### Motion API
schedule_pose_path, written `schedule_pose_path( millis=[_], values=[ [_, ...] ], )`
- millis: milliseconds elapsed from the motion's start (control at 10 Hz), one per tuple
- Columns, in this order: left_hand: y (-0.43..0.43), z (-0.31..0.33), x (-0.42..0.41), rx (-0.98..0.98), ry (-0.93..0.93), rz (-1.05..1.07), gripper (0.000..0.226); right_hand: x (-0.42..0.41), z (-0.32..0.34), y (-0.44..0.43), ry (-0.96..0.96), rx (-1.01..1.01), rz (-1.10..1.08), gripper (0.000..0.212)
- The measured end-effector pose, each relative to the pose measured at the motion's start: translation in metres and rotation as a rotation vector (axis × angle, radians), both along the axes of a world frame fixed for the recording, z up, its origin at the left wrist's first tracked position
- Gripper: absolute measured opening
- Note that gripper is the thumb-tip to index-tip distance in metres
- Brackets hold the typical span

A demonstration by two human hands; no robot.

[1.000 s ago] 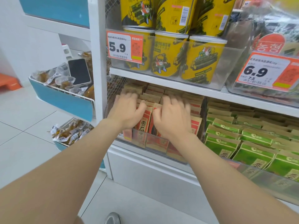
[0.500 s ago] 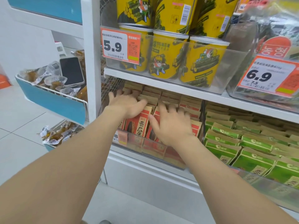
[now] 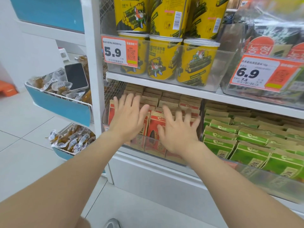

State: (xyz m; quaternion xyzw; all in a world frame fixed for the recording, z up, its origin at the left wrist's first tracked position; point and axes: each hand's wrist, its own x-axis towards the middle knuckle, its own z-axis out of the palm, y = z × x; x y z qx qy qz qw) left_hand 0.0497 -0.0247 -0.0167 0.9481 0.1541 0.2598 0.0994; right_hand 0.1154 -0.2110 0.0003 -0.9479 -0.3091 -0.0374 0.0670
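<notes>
Head view — I see left hand (image 3: 127, 119) and right hand (image 3: 178, 134) flat, fingers spread, over red packets (image 3: 155, 127) standing upright, fronts facing me — price tag (image 3: 119, 51) above reads 5.9.

Pale grey tiled floor (image 3: 24, 145) at eight o'clock, plain white wall (image 3: 32, 50) at ten, white metal shelving post (image 3: 94, 63) at eleven.
</notes>
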Motion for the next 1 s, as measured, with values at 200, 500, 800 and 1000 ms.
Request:
schedule_pose_path(
  millis=[200,500,800,1000],
  values=[
    [-0.001,-0.01,0.004,0.045,0.113,-0.052,0.067,0.026,-0.006,0.014,0.067,0.001,-0.083,0.068],
    [0.003,-0.001,0.042,-0.015,0.457,0.069,0.058,0.033,-0.004,0.011,-0.131,-0.029,-0.073,0.057],
    [0.004,0.0,0.016,-0.036,0.122,-0.085,0.055,0.022,0.0,-0.001,-0.223,-0.015,0.032,0.06],
    [0.0,0.012,-0.006,-0.082,-0.196,-0.053,0.029,0.008,0.008,0.0,-0.383,0.169,0.22,0.037]
  ],
)
